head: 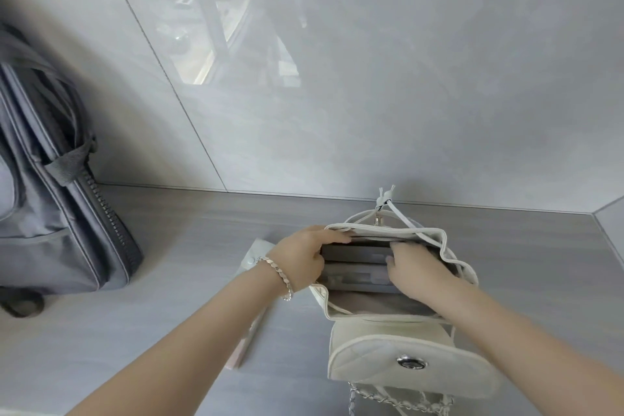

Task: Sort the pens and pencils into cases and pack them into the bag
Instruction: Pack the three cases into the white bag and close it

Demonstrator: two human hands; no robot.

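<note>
looking down from the head view, the packing looks nearly done. two cases sit in the mouth of the white bag [435, 234]: a dark case [354, 252] toward the wall and a grey case [354, 278] nearer the person, side by side and touching. both lie with their long axis running left to right across the opening, parallel to the wall [371, 94]. the bag stands on the counter [189, 230], mouth up, flap [381, 356] folded toward the person and unfastened.

the left hand [300, 257] grips the left end of the dark case, fingers over the top and thumb below. the right hand [417, 275] reaches into the bag over the cases' right ends; its fingers are hidden, so i cannot tell whether it grips or only presses.

no loose pens show. what seems left is seating the cases and closing the flap. a flat pink pouch [248, 338] lies beside the bag, its contents unclear. a grey backpack [50, 179] stands well to the left.
</note>
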